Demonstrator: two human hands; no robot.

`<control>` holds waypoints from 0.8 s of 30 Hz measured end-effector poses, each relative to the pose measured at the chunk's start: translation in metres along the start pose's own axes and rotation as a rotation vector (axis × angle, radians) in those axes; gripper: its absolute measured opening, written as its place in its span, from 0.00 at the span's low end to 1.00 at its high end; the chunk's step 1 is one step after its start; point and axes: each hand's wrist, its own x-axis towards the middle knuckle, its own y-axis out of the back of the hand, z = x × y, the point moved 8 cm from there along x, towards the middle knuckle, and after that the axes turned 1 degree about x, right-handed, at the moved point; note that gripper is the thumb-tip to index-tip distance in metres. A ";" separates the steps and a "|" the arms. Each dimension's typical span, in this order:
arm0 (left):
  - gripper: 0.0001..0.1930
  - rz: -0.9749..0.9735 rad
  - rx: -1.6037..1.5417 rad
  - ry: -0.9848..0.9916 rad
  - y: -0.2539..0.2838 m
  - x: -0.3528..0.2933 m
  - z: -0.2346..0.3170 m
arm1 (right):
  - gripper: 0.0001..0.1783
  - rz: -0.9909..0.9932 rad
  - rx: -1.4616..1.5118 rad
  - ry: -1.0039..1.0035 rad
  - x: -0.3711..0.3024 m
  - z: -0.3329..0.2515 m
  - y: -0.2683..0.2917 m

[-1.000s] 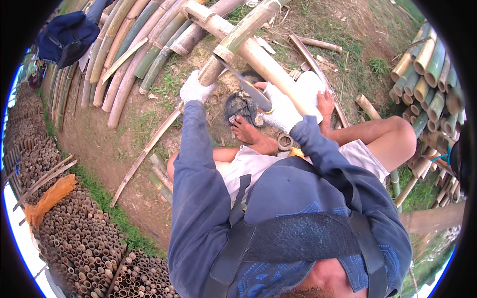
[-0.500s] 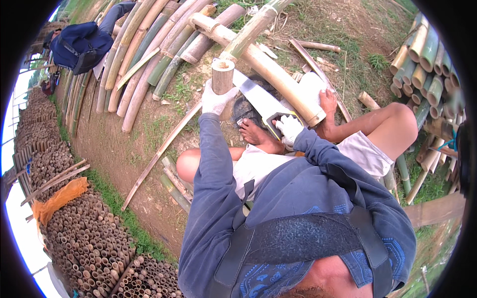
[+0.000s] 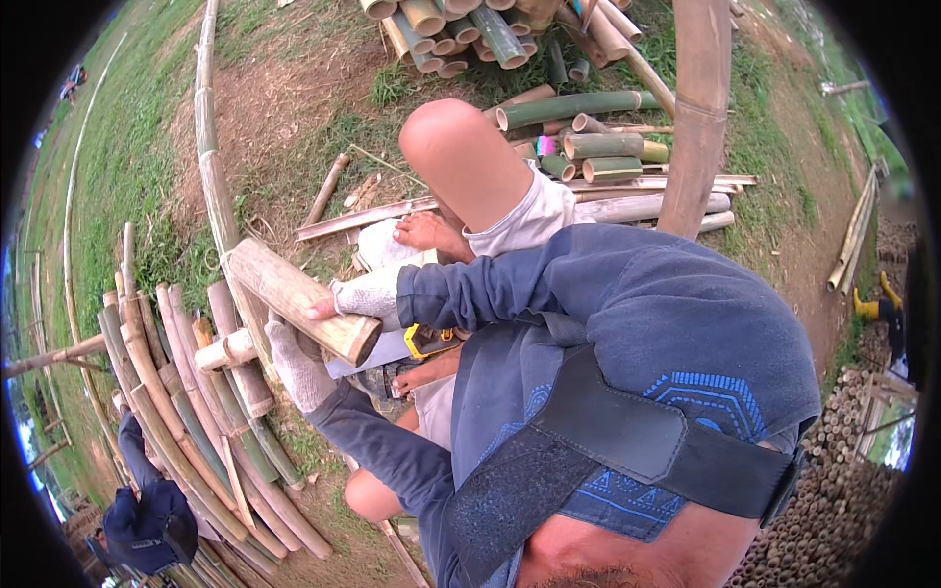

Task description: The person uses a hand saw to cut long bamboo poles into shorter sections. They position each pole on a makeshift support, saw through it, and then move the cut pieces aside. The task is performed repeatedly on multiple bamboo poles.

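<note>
A thick, pale bamboo piece (image 3: pixel 299 297) lies tilted across both hands in front of me, its dark end nearest my body. My right hand (image 3: pixel 365 297), in a white glove with bare fingertips, grips it from above near that end. From below and the left, my gloved left hand (image 3: pixel 302 370) closes around its side; some of those fingers are hidden behind the bamboo. A handsaw (image 3: pixel 429 340) with a yellow and black handle rests by my feet, below the right forearm, its blade partly covered by the bamboo and my left hand.
A horizontal bamboo pole (image 3: pixel 223 350) and a long upright pole (image 3: pixel 208 147) stand beyond my left hand. Long bamboo stems (image 3: pixel 186 412) lie at left, near a crouching person (image 3: pixel 147 524). Cut green pieces (image 3: pixel 603 147) lie beyond my knee; a thick post (image 3: pixel 698 118) rises at right.
My right hand has let go of the saw and taken hold of the bamboo piece, which my left hand held upright before. The piece is now tilted, and the view has swung to the right.
</note>
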 end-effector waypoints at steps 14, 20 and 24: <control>0.31 0.336 0.472 -0.161 0.059 -0.029 0.150 | 0.48 0.161 0.353 0.802 -0.230 -0.242 0.127; 0.32 0.228 0.766 0.048 0.113 -0.059 0.166 | 0.34 0.804 0.016 0.942 -0.306 -0.207 0.290; 0.35 0.289 0.810 0.156 0.179 -0.030 0.140 | 0.33 0.731 0.273 0.957 -0.335 -0.205 0.338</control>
